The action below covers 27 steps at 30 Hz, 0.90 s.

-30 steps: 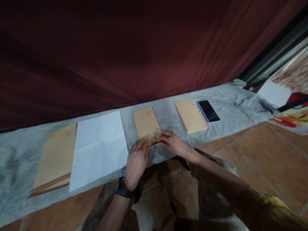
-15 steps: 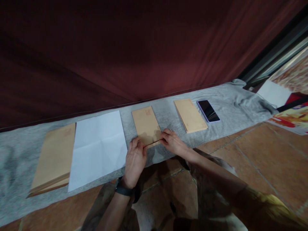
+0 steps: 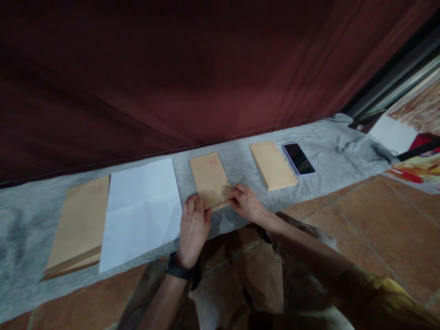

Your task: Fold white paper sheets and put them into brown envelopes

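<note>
A brown paper envelope (image 3: 210, 176) with faint red print lies flat on a grey cloth (image 3: 237, 167) in front of me. Its near end has a flap, with a thin dark line across it at the fold. At the left corner of that end, my left hand (image 3: 193, 224) pinches the edge between thumb and curled fingers. My right hand (image 3: 247, 201) pinches the right corner in the same way. Both hands rest low on the cloth, and the fingertips are partly hidden. A dark band is on my left wrist.
Left of the envelope lie a creased white sheet (image 3: 142, 215) and a stack of larger brown envelopes (image 3: 79, 220). To the right are a small stack of brown envelopes (image 3: 273, 165) and a phone (image 3: 298, 159). A dark red curtain (image 3: 206, 73) hangs behind; tiled floor (image 3: 385, 229) lies below.
The dark gap at the envelope's flap looks narrower, the flap lying flatter. Both hands keep their hold on the corners, almost unmoved.
</note>
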Each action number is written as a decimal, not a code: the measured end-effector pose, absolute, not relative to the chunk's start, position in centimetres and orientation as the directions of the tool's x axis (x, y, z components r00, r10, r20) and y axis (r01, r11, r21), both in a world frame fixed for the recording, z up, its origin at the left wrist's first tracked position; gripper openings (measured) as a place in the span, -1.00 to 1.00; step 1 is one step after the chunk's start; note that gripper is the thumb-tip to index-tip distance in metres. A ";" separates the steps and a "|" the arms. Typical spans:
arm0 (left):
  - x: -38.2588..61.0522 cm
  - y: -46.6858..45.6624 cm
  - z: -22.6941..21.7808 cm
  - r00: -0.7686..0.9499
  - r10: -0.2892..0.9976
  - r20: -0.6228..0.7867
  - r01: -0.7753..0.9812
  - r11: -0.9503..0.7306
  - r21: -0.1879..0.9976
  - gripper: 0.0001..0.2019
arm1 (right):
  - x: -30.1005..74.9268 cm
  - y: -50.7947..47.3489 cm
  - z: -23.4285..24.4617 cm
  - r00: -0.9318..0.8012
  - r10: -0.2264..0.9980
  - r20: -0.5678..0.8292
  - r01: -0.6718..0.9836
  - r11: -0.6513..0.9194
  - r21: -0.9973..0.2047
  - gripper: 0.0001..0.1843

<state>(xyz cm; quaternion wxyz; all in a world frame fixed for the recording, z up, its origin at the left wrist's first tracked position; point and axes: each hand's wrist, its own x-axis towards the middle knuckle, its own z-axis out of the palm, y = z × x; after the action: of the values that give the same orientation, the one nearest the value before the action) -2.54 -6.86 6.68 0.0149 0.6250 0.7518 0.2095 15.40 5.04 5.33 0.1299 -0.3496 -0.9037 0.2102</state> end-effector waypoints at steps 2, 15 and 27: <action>-2.5 -6.9 6.7 -0.212 0.941 0.264 0.939 0.121 0.321 -0.81 | 15.4 5.1 5.1 -0.720 0.688 0.085 0.579 0.664 -0.474 -0.93; 3.8 -9.2 5.1 0.067 0.981 0.180 0.963 -0.111 0.247 -0.38 | 15.4 5.3 4.7 -0.715 0.693 0.095 0.575 0.659 -0.485 -0.97; 3.0 -10.0 4.8 -0.007 0.986 0.164 0.993 -0.013 0.117 -0.28 | 15.3 4.7 5.2 -0.704 0.689 0.174 0.550 0.684 -0.479 -0.88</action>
<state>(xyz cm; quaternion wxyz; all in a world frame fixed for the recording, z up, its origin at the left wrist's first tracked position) 3.02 -10.03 4.79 -0.0168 0.7046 0.7024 0.0999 15.28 4.67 5.23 0.1730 -0.3437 -0.9011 0.1999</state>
